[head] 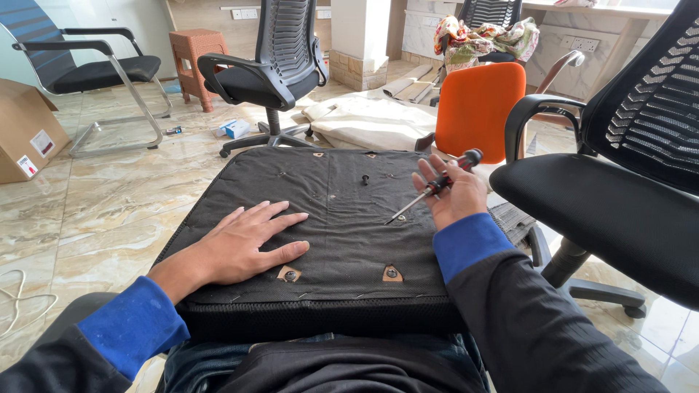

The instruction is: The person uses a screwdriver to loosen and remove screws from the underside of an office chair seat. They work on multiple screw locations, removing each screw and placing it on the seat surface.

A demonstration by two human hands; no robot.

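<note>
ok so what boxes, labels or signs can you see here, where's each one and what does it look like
Cardboard box: far left on the floor, brown, partly cut off by the frame edge.
Labels on the box: two small stickers on its near face, white with red marks.
Small carton: on the floor by the black office chair's base, white and blue, lying flat.
No signs or screens show.

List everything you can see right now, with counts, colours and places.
seat base: one, black fabric underside up, on the lap
bolts: two, in cut-outs at the near edge
loose screw: one, dark, far middle of the base
screwdriver: one, red-black handle, tip over the base
office chairs: two black, one behind, one at right
orange chair: one, behind
cardboard box: one, left floor
left hand: flat on the base
right hand: fingers holding the screwdriver
</note>
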